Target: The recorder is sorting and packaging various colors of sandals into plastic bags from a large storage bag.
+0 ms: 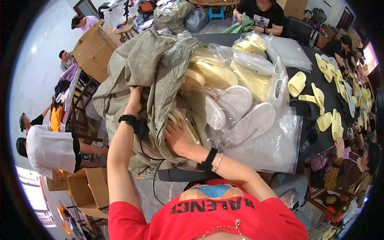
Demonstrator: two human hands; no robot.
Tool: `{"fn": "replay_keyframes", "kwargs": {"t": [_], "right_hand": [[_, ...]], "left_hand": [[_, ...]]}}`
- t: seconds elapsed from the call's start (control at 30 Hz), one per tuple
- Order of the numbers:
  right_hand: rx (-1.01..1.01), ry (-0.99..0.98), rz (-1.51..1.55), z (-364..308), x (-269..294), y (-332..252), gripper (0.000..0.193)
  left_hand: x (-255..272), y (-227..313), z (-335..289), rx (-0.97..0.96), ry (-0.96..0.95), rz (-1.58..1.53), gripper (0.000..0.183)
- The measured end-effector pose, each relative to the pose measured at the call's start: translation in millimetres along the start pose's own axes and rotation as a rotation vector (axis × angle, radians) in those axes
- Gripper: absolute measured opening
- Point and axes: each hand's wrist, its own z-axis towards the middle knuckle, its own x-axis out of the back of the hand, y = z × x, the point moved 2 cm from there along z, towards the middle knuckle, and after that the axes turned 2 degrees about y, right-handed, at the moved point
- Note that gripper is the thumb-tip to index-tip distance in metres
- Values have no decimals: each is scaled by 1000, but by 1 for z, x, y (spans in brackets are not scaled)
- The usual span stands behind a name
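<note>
A large grey-green woven sack [138, 56] lies on the table in front of me, its mouth turned toward the right. My left hand [136, 98] grips a fold of the sack, with the fingertips partly hidden by the cloth. At the sack's opening my right hand [179, 138] rests, fingers spread, against yellow slippers [188, 127] in clear plastic. Beside it spill out more bagged slippers: a white pair [256, 120] with soles up and several yellow ones [216, 74]. I wear a black band with a small dark device on my left wrist and another band on my right.
Loose yellow slippers [297, 84] and black ones [306, 109] stand on the dark table [298, 62] to the right. Clear plastic bags [290, 52] are stacked behind. Co-workers sit at the far side and right. Cardboard boxes [94, 52] stand left; a black cable [154, 186] hangs near me.
</note>
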Motion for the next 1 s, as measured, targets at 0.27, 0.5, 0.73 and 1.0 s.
{"fn": "replay_keyframes", "kwargs": {"t": [0.27, 0.5, 0.73, 1.0], "right_hand": [[-74, -237, -180, 8, -22, 23, 45], [-29, 218, 30, -33, 75, 26, 31], [-895, 282, 220, -200, 114, 84, 49], [-1511, 1073, 689, -219, 98, 133, 79]], "left_hand": [[-67, -5, -108, -717, -133, 1207, 96], [-14, -25, -26, -857, -29, 1135, 81], [-5, -12, 32, -674, 82, 1103, 80], [-20, -21, 11, -438, -246, 937, 87]]}}
